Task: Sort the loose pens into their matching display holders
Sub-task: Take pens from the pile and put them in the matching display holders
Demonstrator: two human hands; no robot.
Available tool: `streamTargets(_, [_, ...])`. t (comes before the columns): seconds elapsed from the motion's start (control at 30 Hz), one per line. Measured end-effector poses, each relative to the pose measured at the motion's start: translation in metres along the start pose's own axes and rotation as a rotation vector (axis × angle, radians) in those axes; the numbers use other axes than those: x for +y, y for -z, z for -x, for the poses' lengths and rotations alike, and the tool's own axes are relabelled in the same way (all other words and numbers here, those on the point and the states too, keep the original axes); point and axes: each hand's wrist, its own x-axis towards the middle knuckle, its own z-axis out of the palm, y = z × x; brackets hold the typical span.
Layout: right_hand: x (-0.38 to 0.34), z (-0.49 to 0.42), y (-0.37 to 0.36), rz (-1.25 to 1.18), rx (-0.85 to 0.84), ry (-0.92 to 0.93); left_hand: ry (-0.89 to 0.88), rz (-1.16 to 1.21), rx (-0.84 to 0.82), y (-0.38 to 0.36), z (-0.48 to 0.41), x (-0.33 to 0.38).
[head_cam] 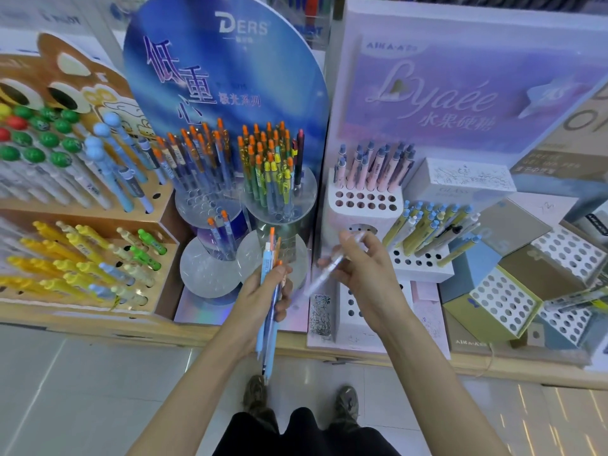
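My left hand (263, 291) grips a bunch of loose pens (270, 311), blue barrels with orange and white caps, upright in front of the round clear holders. My right hand (358, 268) pinches a single pale, blurred pen (324, 274) that slants down to the left. It hovers before the pink and white holder (362, 200), whose back rows carry pink pens with blue caps (375, 166). Behind my left hand stand round clear holders (279, 195) full of orange-capped pens. A lower round holder (210, 268) carries two of them.
A wooden display (158, 205) at the left holds yellow, green and blue novelty pens. Right of my hand a white stepped holder (421, 261) carries yellow-green pens. Boxes with round holes (503, 301) fill the far right. The shelf edge (164, 334) runs across; tiled floor and my shoes lie below.
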Motion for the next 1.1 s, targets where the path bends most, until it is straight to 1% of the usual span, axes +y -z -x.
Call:
streamTargets(0.07, [0.004,0.001,-0.003,-0.010,-0.008,0.022,0.002,0.023,-0.027,0.005,0.002,0.001])
streamTargets(0.2, [0.013,0.006,0.000,0.084,0.008,0.092,0.035,0.020,-0.066,0.003,0.003,0.003])
streamTargets(0.27, [0.014,0.008,0.011,0.024,0.074,0.078,0.070,-0.009,-0.083,-0.010,0.002,0.008])
streamTargets(0.33, [0.010,0.011,0.025,-0.105,0.142,0.021,0.123,-0.035,-0.109,-0.029,0.000,0.012])
streamTargets(0.4, [0.005,0.016,0.044,-0.178,0.200,0.000,0.200,-0.005,-0.186,-0.049,-0.002,0.013])
streamTargets(0.43, [0.004,0.020,0.055,-0.131,0.239,0.018,0.220,0.002,-0.237,-0.060,-0.003,0.013])
streamTargets(0.47, [0.003,0.024,0.067,-0.032,0.292,0.048,0.213,-0.012,-0.275,-0.072,-0.004,0.011])
streamTargets(0.53, [0.000,0.034,0.092,0.166,0.439,0.124,0.184,-0.031,-0.305,-0.094,-0.004,0.005])
streamTargets(0.6, [-0.008,0.042,0.123,0.266,0.614,0.228,0.184,-0.011,-0.307,-0.116,-0.005,-0.002])
streamTargets(0.67, [-0.020,0.048,0.156,0.362,0.761,0.333,0.131,-0.017,-0.275,-0.136,-0.005,-0.010])
streamTargets(0.73, [-0.031,0.050,0.186,0.466,0.840,0.422,0.053,-0.004,-0.254,-0.152,-0.003,-0.017])
streamTargets(0.83, [-0.043,0.046,0.219,0.684,0.864,0.472,-0.041,-0.011,-0.206,-0.171,-0.004,-0.025])
streamTargets(0.93, [-0.049,0.033,0.240,0.879,0.817,0.452,-0.084,-0.045,-0.184,-0.183,-0.006,-0.032])
streamTargets(1.0, [-0.049,0.024,0.249,0.949,0.753,0.432,-0.118,-0.040,-0.190,-0.189,-0.007,-0.038])
streamTargets(1.1, [-0.043,0.017,0.257,0.966,0.672,0.408,-0.138,-0.022,-0.165,-0.194,-0.010,-0.044])
